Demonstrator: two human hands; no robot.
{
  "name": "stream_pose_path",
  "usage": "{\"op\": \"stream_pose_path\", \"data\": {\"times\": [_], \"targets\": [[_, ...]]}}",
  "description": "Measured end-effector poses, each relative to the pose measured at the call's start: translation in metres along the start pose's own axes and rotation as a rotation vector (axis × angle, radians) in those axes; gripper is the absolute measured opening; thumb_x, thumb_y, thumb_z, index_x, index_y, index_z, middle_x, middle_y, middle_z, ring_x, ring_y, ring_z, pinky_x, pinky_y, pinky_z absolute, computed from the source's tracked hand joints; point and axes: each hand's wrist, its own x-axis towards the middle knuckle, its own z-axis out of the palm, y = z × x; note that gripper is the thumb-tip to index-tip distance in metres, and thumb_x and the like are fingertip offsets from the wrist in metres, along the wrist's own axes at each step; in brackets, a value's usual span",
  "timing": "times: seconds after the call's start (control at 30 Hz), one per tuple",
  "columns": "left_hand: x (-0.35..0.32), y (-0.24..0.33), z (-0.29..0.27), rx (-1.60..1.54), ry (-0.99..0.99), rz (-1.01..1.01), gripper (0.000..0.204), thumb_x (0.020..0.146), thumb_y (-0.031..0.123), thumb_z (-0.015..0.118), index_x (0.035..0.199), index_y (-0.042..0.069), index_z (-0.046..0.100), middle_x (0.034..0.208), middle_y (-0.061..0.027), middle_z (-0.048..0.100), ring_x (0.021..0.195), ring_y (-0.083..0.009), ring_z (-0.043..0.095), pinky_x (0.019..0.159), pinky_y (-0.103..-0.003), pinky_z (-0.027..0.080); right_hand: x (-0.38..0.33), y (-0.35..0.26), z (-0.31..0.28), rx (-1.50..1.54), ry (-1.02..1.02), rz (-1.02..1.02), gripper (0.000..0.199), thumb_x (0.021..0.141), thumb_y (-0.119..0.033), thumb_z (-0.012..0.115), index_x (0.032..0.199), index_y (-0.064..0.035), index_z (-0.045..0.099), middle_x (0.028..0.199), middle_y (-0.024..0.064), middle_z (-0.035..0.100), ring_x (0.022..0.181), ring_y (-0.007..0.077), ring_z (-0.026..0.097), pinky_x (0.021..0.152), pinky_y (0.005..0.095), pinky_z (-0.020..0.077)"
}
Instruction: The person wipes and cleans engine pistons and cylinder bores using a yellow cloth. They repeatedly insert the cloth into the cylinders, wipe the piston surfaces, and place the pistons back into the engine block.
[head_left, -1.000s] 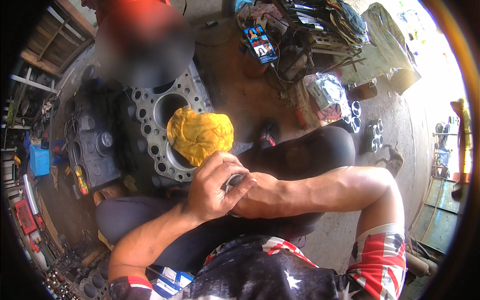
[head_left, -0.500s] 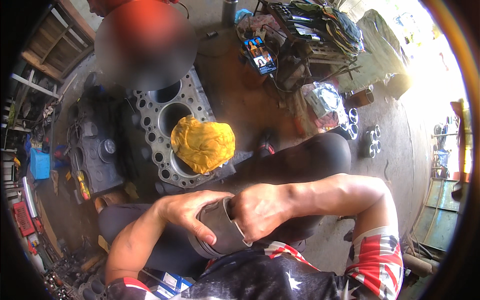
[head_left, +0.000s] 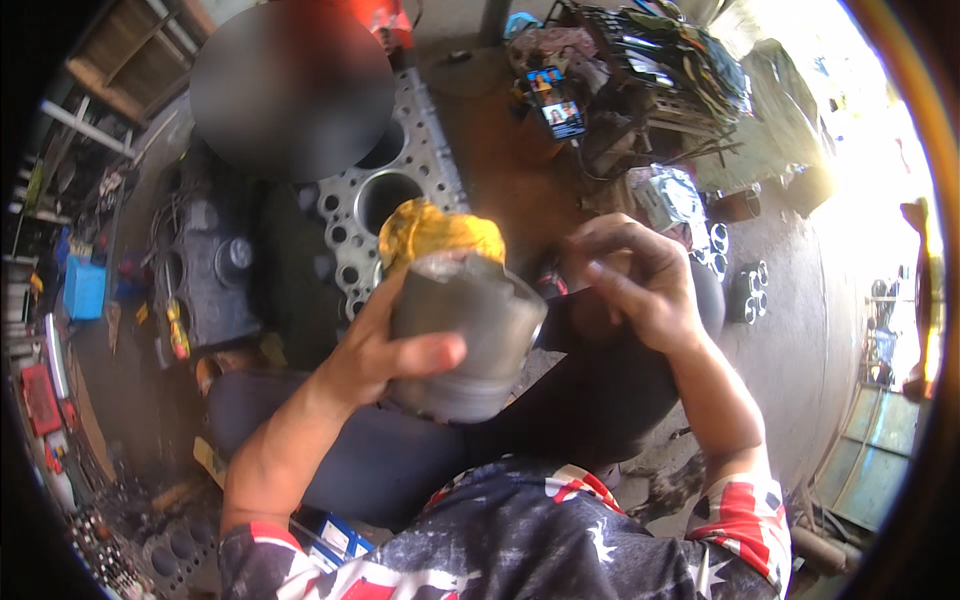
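Note:
My left hand [head_left: 365,355] is closed around a grey metal engine piston [head_left: 470,335], its thumb across the side. The piston is raised over my lap, ring grooves toward me and its cut-out skirt edge facing away; it is slightly blurred. To the right of it and apart from it is my right hand [head_left: 645,290], its fingers bent and spread from the thumb. I see nothing in that hand, though the fingertips are smeared. Behind the piston, a yellow cloth [head_left: 440,228] lies on the engine block [head_left: 415,150], whose near end is hidden by the piston and my left hand.
Another dark engine block [head_left: 215,290] stands at the left. A lit phone [head_left: 555,103] leans near a rag-laden stand [head_left: 665,80]. Several metal rings or sleeves [head_left: 752,292] sit on the floor at the right. A person's blurred head [head_left: 290,90] hangs over the far block.
My right hand has come out of the piston and moved away to the right. My left hand has lifted the piston forward and tipped its open end away from me. The view has shifted slightly.

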Motion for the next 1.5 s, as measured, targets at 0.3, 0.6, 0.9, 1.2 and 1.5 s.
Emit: {"op": "stream_pose_path", "data": {"times": [0.3,0.6,0.9,1.2,1.5], "targets": [[0.001,0.003,0.009,0.236,0.194,0.018,0.076,0.08,0.03,0.094,0.139,0.0,0.058,0.127,-0.0107,0.067,0.117,-0.0189,0.064,0.106,-0.035,0.05,-0.007,0.022,0.013,-0.045,0.077,0.13,0.017,0.1,-0.012,0.076,0.115,-0.0031,0.071,0.062,-0.0085,0.054,0.053,-0.0002,0.047,0.05,0.0196,0.0344],[-0.001,-0.006,0.009,0.338,0.241,0.027,0.088,0.075,0.036,0.097,0.142,-0.004,0.055,0.133,-0.0141,0.065,0.122,-0.0223,0.063,0.11,-0.036,0.048,0.0,0.016,0.025,0.187,-0.073,0.063,0.016,0.101,-0.011,0.074,0.113,-0.0012,0.071,0.071,-0.0058,0.063,0.057,0.0007,0.05,0.052,0.0194,0.0374],[0.003,-0.016,0.007,0.524,0.276,0.026,0.105,0.072,0.037,0.1,0.147,-0.012,0.045,0.138,-0.0222,0.063,0.129,-0.0262,0.062,0.114,-0.038,0.047,0.005,0.005,0.031,0.048,-0.232,0.254,0.02,0.098,-0.013,0.077,0.114,-0.0026,0.072,0.058,-0.0092,0.046,0.054,0.0002,0.036,0.051,0.0245,0.0257],[0.003,-0.02,0.004,0.803,0.278,0.174,0.11,0.068,0.033,0.101,0.149,-0.012,0.043,0.133,-0.0273,0.067,0.124,-0.0301,0.068,0.11,-0.04,0.052,0.007,0.003,0.033,-0.009,-0.285,0.261,0.016,0.095,-0.014,0.08,0.104,-0.0043,0.071,0.061,-0.0083,0.048,0.057,0.0004,0.036,0.052,0.0253,0.0268],[0.002,-0.022,0.004,0.819,0.284,0.226,0.112,0.063,0.03,0.101,0.152,-0.008,0.043,0.134,-0.0211,0.067,0.127,-0.0286,0.065,0.114,-0.041,0.048,0.006,0.007,0.031,0.035,-0.324,0.212,0.011,0.096,-0.012,0.079,0.1,-0.0051,0.071,0.066,-0.0084,0.053,0.06,-0.0006,0.04,0.053,0.0245,0.0299]]}}
